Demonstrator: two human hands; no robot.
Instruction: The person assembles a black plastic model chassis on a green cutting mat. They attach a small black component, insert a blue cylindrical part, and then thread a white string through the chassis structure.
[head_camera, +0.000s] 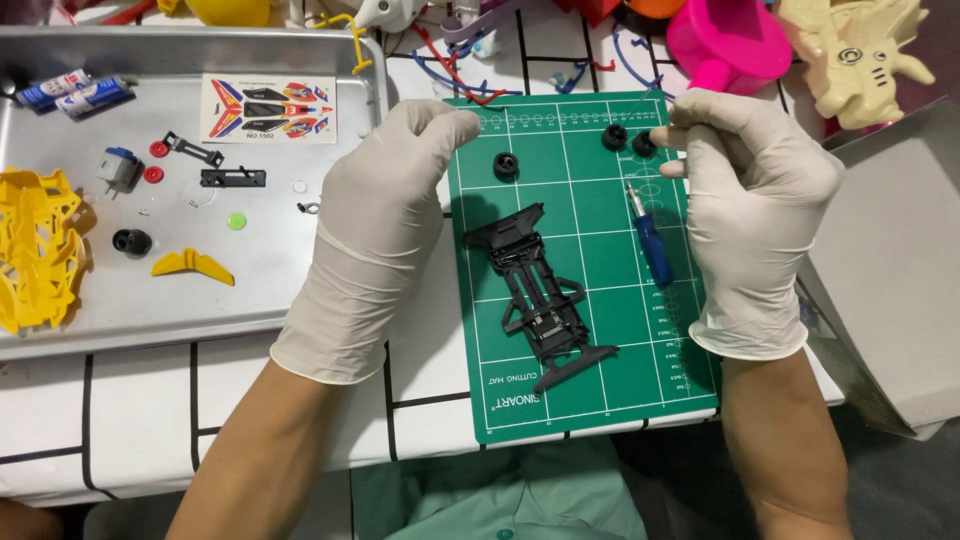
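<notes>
A table covered in white cloth with black grid lines carries a metal tray at left, a green cutting mat in the middle, and a grey box at right.

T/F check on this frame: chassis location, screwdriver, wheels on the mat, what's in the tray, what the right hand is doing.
1. The black chassis lies on the green cutting mat. True.
2. The blue-handled screwdriver is in the left hand. False: it lies on the mat beside the right hand, held by neither.
3. The right hand's fingertips are at a small black wheel near the mat's top edge. True.
4. The metal tray holds the yellow body shell, a small motor and a sticker sheet. True.
5. All wheels are on the mat. False: one black wheel sits in the tray.
</notes>
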